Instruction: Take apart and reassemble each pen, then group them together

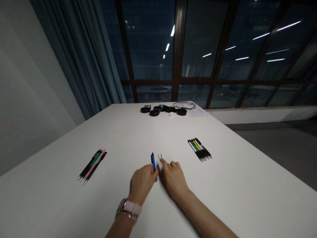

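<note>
Near the middle of the white table, my left hand [143, 181] is closed around a blue pen [153, 160] whose dark upper end points away from me. Just right of it, my right hand [174, 178] pinches a slim white pen [159, 158], smeared by motion and partly hidden by the fingers. The two pens are close together but appear apart. On the left lies a small group of dark, green and pink pens [92, 167]. A row of several pens with white, green and yellow barrels and black grips [199, 150] lies side by side on the right.
At the far end of the table [138, 132] sit several black round rolls [154, 113], a small white object [171, 114], a coiled black cable [184, 105] and a sheet of paper [198, 113]. A blue curtain [81, 49] and dark windows stand behind.
</note>
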`<state>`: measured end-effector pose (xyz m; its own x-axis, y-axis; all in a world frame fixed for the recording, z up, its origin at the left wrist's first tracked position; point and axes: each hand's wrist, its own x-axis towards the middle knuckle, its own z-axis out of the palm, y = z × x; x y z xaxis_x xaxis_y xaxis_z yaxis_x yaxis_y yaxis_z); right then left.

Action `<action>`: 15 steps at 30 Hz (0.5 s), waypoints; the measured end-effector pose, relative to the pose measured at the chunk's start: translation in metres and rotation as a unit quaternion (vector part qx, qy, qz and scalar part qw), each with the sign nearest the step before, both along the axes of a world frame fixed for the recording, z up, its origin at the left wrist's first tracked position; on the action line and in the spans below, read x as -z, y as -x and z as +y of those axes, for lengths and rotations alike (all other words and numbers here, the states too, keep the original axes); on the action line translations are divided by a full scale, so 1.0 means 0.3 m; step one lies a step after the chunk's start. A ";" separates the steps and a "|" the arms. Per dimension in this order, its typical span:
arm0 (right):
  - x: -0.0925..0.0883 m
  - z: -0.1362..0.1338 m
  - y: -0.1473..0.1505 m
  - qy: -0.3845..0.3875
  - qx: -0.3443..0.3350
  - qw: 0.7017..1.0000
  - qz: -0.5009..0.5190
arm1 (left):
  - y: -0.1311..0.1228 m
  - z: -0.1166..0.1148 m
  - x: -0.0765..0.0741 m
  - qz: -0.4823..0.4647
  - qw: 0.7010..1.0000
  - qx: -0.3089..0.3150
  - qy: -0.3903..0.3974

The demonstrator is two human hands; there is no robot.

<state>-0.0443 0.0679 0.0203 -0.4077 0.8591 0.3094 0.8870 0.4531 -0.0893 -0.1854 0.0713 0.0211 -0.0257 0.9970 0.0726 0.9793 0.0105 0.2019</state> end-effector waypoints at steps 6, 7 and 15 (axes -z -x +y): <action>-0.009 -0.011 -0.026 -0.005 -0.004 0.998 0.059 | 0.029 0.007 0.011 -0.168 0.985 -0.028 -0.007; -0.008 -0.013 -0.030 -0.005 -0.002 0.997 0.074 | 0.036 0.014 0.016 -0.221 0.975 -0.034 -0.013; -0.006 -0.029 -0.060 0.075 0.019 0.953 0.293 | 0.064 0.070 0.045 -0.617 0.783 -0.068 -0.052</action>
<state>-0.0264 0.0590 0.0221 -0.1710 0.9221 0.3470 0.6805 0.3652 -0.6353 -0.2046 0.0923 0.0075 -0.2454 0.9694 -0.0106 0.0302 0.0186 0.9994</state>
